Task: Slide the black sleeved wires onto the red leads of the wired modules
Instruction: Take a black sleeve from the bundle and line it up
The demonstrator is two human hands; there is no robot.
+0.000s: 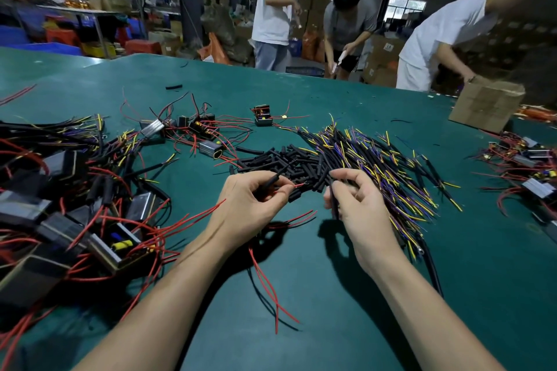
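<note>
My left hand (251, 200) pinches a thin red lead (297, 186) together with a black sleeved wire (278, 175), the lead's bare tip pointing right. Other red leads (271, 283) trail from under that hand toward me. My right hand (355, 202) grips a black sleeved wire (334, 205) that hangs down from its fingers. Just beyond both hands lies a heap of short black sleeves (289, 163). To its right spreads a pile of black sleeved wires (382, 166) with yellow and purple ends. Wired modules (120, 247) with red leads lie heaped at the left.
The green table (301, 84) carries more modules at centre back (262, 115), left of centre (196, 129) and far right (530, 166). A cardboard box (485, 105), held by one of three people standing beyond the far edge, sits at the back right.
</note>
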